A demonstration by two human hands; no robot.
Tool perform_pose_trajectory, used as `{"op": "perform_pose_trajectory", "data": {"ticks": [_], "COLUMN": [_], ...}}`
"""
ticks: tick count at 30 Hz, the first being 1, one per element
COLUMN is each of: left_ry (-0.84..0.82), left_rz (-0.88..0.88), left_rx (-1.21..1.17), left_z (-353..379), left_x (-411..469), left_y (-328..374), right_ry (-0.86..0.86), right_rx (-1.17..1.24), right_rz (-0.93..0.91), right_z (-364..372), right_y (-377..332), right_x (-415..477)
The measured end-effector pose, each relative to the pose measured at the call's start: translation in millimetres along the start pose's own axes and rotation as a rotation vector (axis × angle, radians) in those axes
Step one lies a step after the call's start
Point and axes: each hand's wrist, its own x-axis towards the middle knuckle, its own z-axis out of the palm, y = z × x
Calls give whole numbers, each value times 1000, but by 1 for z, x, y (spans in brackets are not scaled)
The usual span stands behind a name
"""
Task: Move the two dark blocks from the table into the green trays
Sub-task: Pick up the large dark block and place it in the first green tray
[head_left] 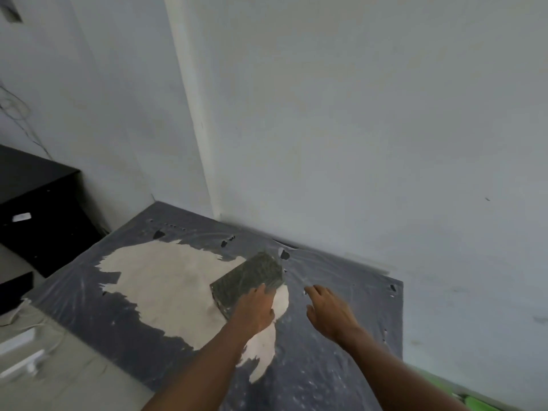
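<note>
One dark block, rectangular with a speckled top, lies on the grey plastic-covered table near the wall. My left hand rests on the block's near end, fingers laid over its edge. My right hand hovers just right of the block with fingers spread, holding nothing and apart from the block. A sliver of green tray shows at the bottom right corner. No second block is in view.
A large pale patch of worn surface covers the table's middle. White walls close off the back and right. A black cabinet stands at the left, and white objects lie on the floor below.
</note>
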Motion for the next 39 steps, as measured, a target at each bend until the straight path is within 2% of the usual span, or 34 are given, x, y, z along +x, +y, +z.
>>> {"op": "perform_pose_trajectory", "data": {"ticks": [5, 11, 24, 30, 33, 35, 37, 39], "left_ry": [-10, -117, -194, -209, -185, -184, -178, -166], "left_rz": [-38, -69, 189, 333, 455, 441, 458, 452], "left_rx": [3, 18, 192, -23, -223, -361, -351, -236], "left_z": [-11, 9, 28, 9, -3, -11, -15, -12], "left_x": [42, 75, 105, 118, 126, 131, 134, 134], "left_y": [-20, -47, -81, -113, -136, -149, -156, -158], "right_ry": [-7, -59, -80, -61, -6, 21, 10, -37], "right_rx": [4, 27, 13, 10, 36, 54, 48, 30], "right_rz": [5, 69, 267, 313, 305, 278, 265, 270], "right_z": [10, 36, 79, 81, 78, 78, 80, 86], "right_y": [-1, -10, -43, -66, -79, -87, -94, -97], "right_x": [51, 76, 96, 106, 112, 118, 122, 124]}}
